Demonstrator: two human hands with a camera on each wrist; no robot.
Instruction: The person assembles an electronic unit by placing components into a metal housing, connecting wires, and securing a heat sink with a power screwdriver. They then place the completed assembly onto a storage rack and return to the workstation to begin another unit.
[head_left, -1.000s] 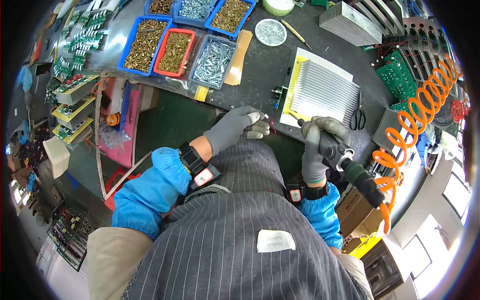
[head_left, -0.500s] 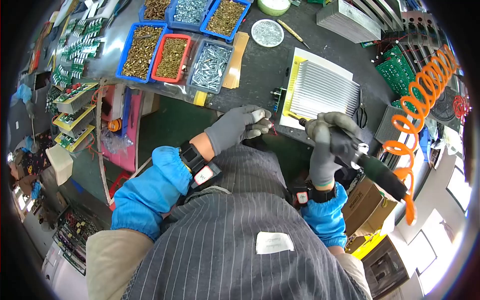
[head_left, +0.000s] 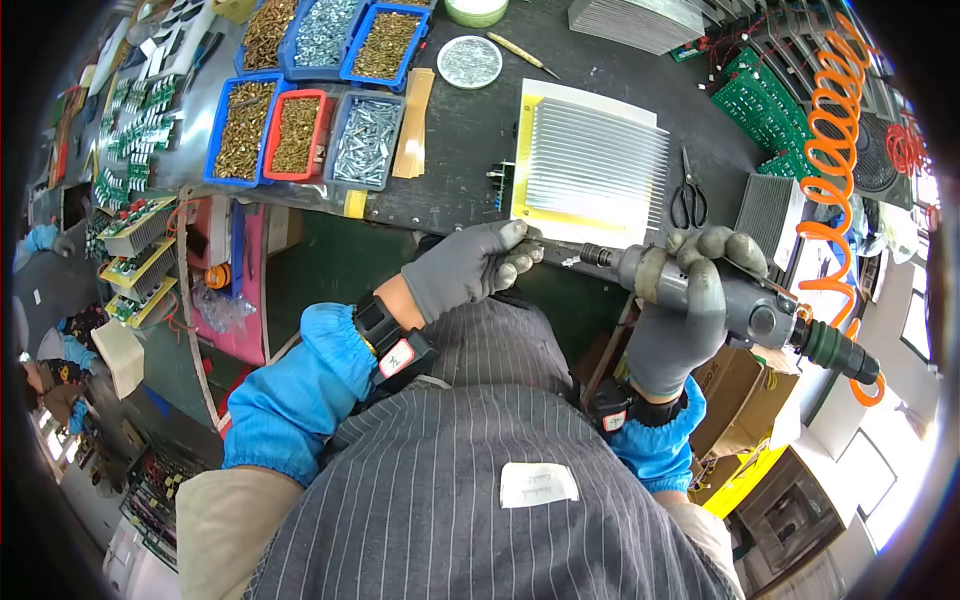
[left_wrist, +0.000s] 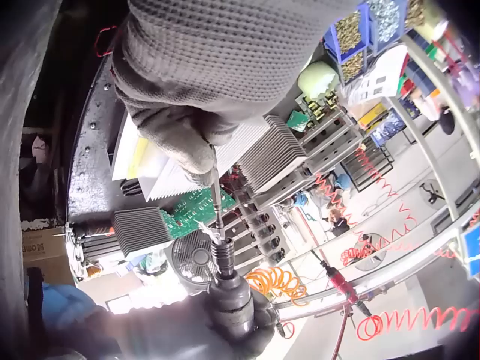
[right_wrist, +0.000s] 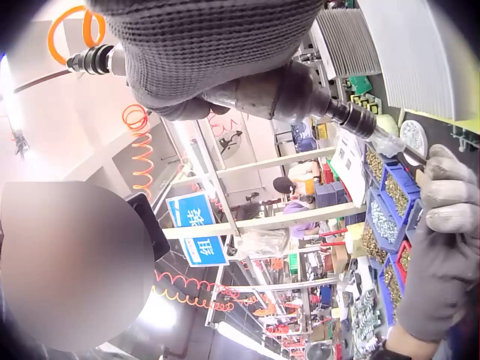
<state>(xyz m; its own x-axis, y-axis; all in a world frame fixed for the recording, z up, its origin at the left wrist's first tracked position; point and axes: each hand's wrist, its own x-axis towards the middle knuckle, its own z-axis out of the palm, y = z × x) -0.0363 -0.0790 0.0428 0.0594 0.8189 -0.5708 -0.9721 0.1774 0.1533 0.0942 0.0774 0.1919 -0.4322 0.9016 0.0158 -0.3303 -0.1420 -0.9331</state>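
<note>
In the head view, my gloved right hand grips a grey air screwdriver with an orange coiled hose. Its chuck points left, toward my gloved left hand in front of the bench edge. The left wrist view has the thin bit running from the chuck up to my left fingertips, which pinch around its end. A whitish clear scrap clings to the bit near the chuck. I cannot tell whether a screw sits inside the pinch. Beyond the hands, a finned heat sink lies on the bench.
Blue and red bins of brass and silver screws stand at the back left. Black scissors lie right of the heat sink, with green circuit boards behind. A round white dish and a pencil-like tool lie farther back.
The screwdriver has swung from over the heat sink's near edge down toward my body, now lying level and pointing left. My left hand stays near its place, its fingertips now meeting the bit.
</note>
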